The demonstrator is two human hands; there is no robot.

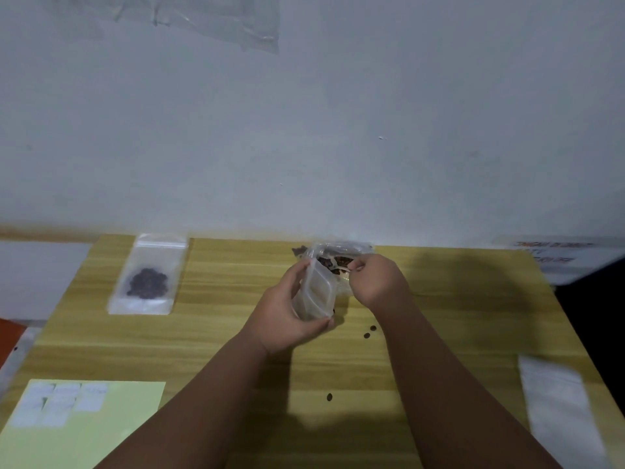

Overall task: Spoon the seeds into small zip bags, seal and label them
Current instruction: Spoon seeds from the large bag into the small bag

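Observation:
My left hand (pixel 287 313) grips a small clear zip bag (pixel 316 291), mouth open and tilted toward the far edge of the wooden table (pixel 236 353). My right hand (pixel 378 282) is curled, pinching something thin and pale over a larger clear bag of dark seeds (pixel 338 257); whether it is a spoon is unclear. A filled zip bag with dark seeds (pixel 147 275) lies flat at the far left. A yellow-green sheet with white labels (pixel 61 404) sits at the near left.
A few loose seeds (pixel 369 331) lie on the table near my right wrist and one (pixel 329 397) sits between my forearms. Empty clear zip bags (pixel 558 414) lie at the near right edge. A grey wall rises right behind the table.

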